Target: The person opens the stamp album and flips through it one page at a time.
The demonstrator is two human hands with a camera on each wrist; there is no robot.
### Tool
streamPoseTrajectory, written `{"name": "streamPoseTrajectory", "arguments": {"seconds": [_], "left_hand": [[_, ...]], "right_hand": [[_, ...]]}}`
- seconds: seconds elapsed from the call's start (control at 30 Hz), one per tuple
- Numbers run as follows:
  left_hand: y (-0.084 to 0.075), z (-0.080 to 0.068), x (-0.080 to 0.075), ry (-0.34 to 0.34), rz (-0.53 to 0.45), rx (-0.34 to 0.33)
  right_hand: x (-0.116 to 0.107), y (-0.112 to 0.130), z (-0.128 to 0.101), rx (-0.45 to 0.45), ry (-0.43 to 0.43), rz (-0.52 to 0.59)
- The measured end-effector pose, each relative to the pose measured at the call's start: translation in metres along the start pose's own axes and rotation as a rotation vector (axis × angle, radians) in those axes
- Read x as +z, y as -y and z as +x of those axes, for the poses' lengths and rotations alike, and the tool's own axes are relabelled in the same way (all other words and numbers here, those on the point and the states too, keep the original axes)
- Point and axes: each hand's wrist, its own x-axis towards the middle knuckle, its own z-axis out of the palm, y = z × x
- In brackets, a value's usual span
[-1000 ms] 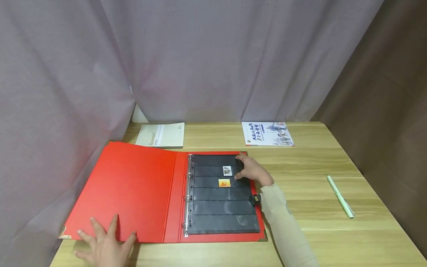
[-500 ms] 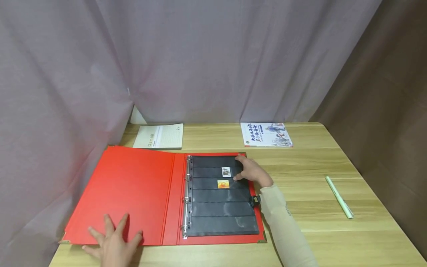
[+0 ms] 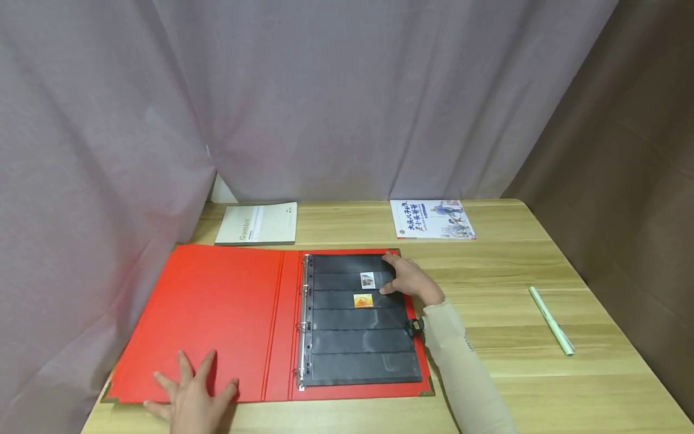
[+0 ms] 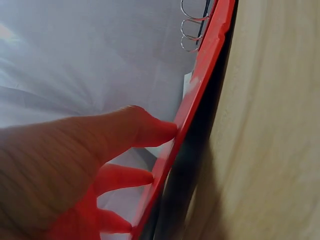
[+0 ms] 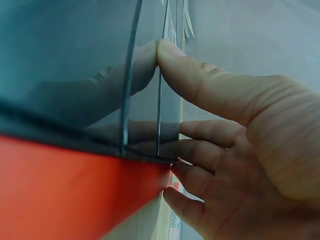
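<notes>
Wooden table (image 3: 499,271) carries an open red binder (image 3: 217,313). Nearest, the left hand (image 3: 192,398), fingers spread, has slid further onto the now flattened cover; the right hand (image 3: 409,278), fingers relaxed, still rests on the black page (image 3: 358,343).

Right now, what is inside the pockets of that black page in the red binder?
The black page holds two stamps in its upper strips; the lower strips look empty. The right hand covers part of the right edge.
</notes>
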Motion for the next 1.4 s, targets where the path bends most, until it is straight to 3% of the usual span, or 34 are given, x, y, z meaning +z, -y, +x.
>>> {"name": "streamPoseTrajectory", "arguments": {"seconds": [0.57, 0.9, 1.1, 1.4], "left_hand": [[-0.001, 0.001, -0.002, 0.120, -0.015, 0.046], [-0.019, 0.015, -0.005, 0.152, -0.027, 0.072], [-0.023, 0.021, -0.012, 0.133, -0.079, 0.108], [-0.038, 0.043, -0.017, 0.134, -0.090, 0.163]], "right_hand": [[-0.002, 0.002, 0.000, 0.011, 0.005, -0.008], [-0.001, 0.003, -0.002, -0.015, -0.008, -0.043], [0.004, 0.007, -0.003, -0.011, -0.004, -0.029], [0.001, 0.010, -0.002, 0.017, -0.019, -0.054]]}}
